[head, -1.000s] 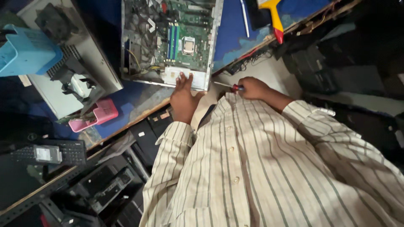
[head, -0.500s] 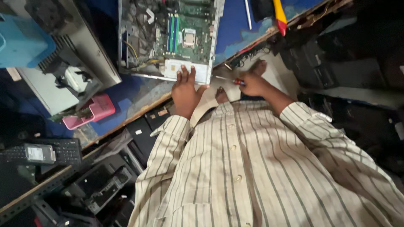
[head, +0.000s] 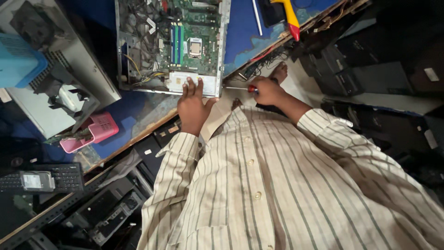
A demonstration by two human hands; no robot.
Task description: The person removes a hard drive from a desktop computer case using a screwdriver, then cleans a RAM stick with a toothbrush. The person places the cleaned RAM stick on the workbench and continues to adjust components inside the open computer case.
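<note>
On the blue table, the left hand is pressing the open computer case, fingers spread. The right hand is gripping a red-handled screwdriver, fingers curled around it.

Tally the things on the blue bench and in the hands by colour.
Blue basket: 1
Pink basket: 1
Yellow-and-red tool: 1
Red-handled screwdriver in right hand: 1
Grey open computer case under left hand: 1
Total: 5

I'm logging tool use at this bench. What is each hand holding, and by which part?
The right hand grips a screwdriver by its red handle. The left hand holds nothing, resting on the open computer case.
</note>
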